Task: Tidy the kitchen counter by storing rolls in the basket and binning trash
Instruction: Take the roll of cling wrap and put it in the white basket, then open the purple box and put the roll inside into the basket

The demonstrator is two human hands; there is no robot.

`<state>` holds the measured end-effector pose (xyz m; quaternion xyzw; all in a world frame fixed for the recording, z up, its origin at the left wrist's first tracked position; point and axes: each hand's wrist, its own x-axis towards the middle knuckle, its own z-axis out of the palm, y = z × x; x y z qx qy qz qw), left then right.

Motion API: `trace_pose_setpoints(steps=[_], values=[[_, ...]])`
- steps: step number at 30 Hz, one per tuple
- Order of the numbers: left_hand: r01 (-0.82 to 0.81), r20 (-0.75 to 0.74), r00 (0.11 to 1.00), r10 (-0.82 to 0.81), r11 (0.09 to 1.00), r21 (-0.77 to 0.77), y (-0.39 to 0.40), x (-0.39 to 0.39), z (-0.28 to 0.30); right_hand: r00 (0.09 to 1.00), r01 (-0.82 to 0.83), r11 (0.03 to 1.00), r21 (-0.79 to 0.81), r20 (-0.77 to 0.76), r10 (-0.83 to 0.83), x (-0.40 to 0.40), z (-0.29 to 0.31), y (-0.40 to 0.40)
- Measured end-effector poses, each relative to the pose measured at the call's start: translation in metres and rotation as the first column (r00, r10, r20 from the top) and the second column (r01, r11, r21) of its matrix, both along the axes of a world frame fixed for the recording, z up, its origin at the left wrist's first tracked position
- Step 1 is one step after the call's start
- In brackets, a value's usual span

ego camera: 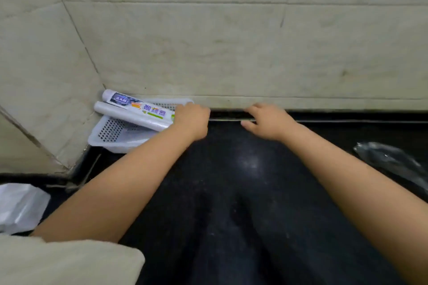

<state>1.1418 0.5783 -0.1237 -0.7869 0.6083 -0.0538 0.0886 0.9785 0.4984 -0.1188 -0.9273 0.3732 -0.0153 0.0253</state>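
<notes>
The left hand sits just left of the frame's centre with its fingers curled over the near end of the rolls, though whether they truly clasp a roll or only rest against it cannot be told from behind the knuckles. The right hand lies just right of centre, holding nothing, its fingers loose and spread low over the dark desk close to the wall's foot. Two rolls lie side by side across the white perforated basket in the corner at centre left: a plain white roll nearer the camera and a printed roll behind it, both slanting down toward the left hand. The basket stands tilted against the tiled wall. A crumpled clear plastic wrapper lies on the desk at the right edge, well apart from both hands. A white plastic bag shows at the lower left edge.
</notes>
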Motion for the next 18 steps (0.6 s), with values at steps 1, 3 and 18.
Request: trace_pose_setpoints(steps=[1, 3, 18], values=[[0.016, -0.005, 1.000, -0.016, 1.000, 0.012, -0.002, -0.015, 0.006, 0.999, 0.044, 0.999, 0.005, -0.008, -0.044, -0.019, 0.006, 0.001], [0.116, -0.023, 0.993, -0.115, 0.992, 0.047, -0.008, -0.066, 0.018, 0.982, 0.188, 0.982, 0.020, -0.040, -0.187, -0.082, 0.024, 0.010], [0.810, -0.146, 0.587, -0.797, 0.580, 0.092, -0.043, -0.590, 0.076, 0.513, 0.846, 0.508, 0.160, 0.008, -0.858, -0.583, 0.061, 0.120]])
